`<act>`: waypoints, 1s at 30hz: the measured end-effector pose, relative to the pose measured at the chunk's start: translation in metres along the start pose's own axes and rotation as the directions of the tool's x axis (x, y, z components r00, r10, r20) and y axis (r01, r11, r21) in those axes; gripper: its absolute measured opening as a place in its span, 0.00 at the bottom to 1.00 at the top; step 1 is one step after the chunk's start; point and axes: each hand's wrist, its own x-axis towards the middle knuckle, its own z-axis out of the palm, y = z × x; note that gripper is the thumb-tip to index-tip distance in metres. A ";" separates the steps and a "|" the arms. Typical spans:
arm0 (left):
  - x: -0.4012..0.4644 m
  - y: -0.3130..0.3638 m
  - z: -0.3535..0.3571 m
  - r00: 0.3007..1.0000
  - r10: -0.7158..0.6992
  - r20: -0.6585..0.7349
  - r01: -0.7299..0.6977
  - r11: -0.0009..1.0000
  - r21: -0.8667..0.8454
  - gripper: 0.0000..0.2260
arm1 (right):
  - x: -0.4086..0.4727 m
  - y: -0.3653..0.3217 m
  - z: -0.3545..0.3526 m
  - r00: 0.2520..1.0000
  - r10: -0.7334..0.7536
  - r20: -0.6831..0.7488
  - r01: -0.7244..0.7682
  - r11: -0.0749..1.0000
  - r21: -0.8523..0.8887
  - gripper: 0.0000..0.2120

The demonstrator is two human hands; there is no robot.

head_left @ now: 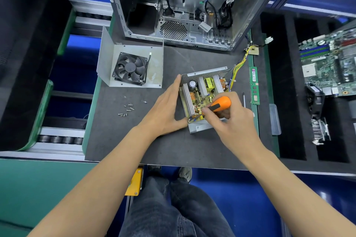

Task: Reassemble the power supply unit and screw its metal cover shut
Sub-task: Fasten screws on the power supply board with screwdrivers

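Screwdriver [219,105] work on the circuit board [200,94], mid-mat in the open power supply base [200,126].
Right hand [229,115] gripping the orange handle; left hand [165,109] flat-fingered, bracing the base. Probably fastening the board; next, fetching the fan-bearing cover [133,67] and 1 of the loose screws [126,110].

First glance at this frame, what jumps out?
The orange-handled screwdriver, gripped by the right hand, works over the open power supply's yellow circuit board at mat centre. The left hand braces the unit's left side. Behind-left, a black fan sits in the bent grey metal cover; loose screws lie nearby.
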 end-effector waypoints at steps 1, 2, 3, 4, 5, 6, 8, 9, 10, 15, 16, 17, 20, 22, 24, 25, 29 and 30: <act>0.000 -0.001 0.000 1.000 0.001 -0.004 -0.001 1.000 -0.003 0.53 | 0.000 0.000 0.001 1.000 0.001 0.002 -0.001 1.000 0.006 0.12; 0.000 -0.001 0.001 1.000 0.004 -0.008 -0.004 1.000 -0.005 0.53 | 0.001 0.001 0.001 1.000 -0.001 0.005 0.001 1.000 0.009 0.12; 0.000 -0.002 0.001 1.000 0.007 -0.010 -0.007 1.000 -0.006 0.53 | 0.001 0.001 0.001 1.000 -0.004 0.009 0.004 1.000 0.013 0.13; 0.000 -0.003 0.001 1.000 0.011 -0.013 -0.011 1.000 -0.006 0.53 | 0.001 0.001 0.002 1.000 -0.006 0.013 0.006 1.000 0.018 0.13; 0.001 -0.004 0.001 1.000 0.014 -0.015 -0.014 1.000 -0.008 0.53 | 0.001 0.001 0.002 1.000 -0.008 0.016 0.008 1.000 0.022 0.13; 0.001 -0.005 0.001 1.000 0.017 -0.015 -0.017 1.000 -0.011 0.53 | 0.001 0.001 0.001 1.000 -0.011 0.019 0.011 1.000 0.019 0.13; 0.001 -0.007 0.003 1.000 0.024 -0.018 -0.024 1.000 -0.015 0.54 | 0.001 -0.001 0.000 1.000 -0.010 0.027 0.010 1.000 0.003 0.14; 0.001 -0.007 0.003 1.000 0.023 -0.019 -0.024 1.000 -0.016 0.54 | 0.001 -0.002 0.000 0.999 -0.004 0.035 0.004 1.000 -0.004 0.14; 0.001 -0.008 0.004 1.000 0.024 -0.019 -0.024 1.000 -0.017 0.55 | 0.001 -0.004 -0.001 0.999 0.003 0.046 -0.003 1.000 -0.013 0.14; 0.000 -0.007 0.002 0.999 0.044 -0.006 -0.044 0.997 -0.066 0.56 | 0.011 -0.014 -0.002 0.998 0.010 0.060 0.000 0.985 -0.174 0.17; -0.002 -0.006 0.002 0.999 0.048 -0.020 -0.050 0.995 -0.090 0.56 | 0.014 -0.016 -0.002 0.998 -0.009 0.054 0.020 0.978 -0.210 0.18; -0.005 -0.004 0.001 0.997 0.051 -0.054 -0.056 0.992 -0.111 0.54 | 0.016 -0.020 -0.001 0.998 -0.029 0.053 0.041 0.968 -0.247 0.20; -0.017 0.008 0.001 0.958 0.093 -0.272 -0.131 0.983 -0.126 0.39 | 0.019 -0.030 0.004 0.989 -0.135 0.053 0.145 0.926 -0.350 0.25; -0.022 0.021 0.002 0.923 0.114 -0.367 -0.168 0.978 -0.120 0.27 | 0.021 -0.035 0.007 0.982 -0.184 0.039 0.185 0.903 -0.388 0.27; -0.023 0.037 0.003 0.917 0.121 -0.379 -0.180 0.976 -0.124 0.19 | 0.022 -0.036 0.011 0.986 -0.161 0.036 0.162 0.900 -0.405 0.26; -0.022 0.045 0.004 0.919 0.116 -0.376 -0.178 0.975 -0.135 0.16 | 0.021 -0.037 0.012 0.990 -0.135 0.047 0.142 0.898 -0.416 0.25; -0.018 0.056 0.002 0.908 0.030 -0.417 -0.128 0.970 -0.207 0.06 | 0.022 -0.044 0.005 0.987 0.034 0.159 0.039 0.897 -0.440 0.24; -0.019 0.056 0.000 0.915 0.023 -0.403 -0.119 0.969 -0.215 0.06 | 0.024 -0.047 -0.003 0.974 0.067 0.218 0.030 0.911 -0.412 0.25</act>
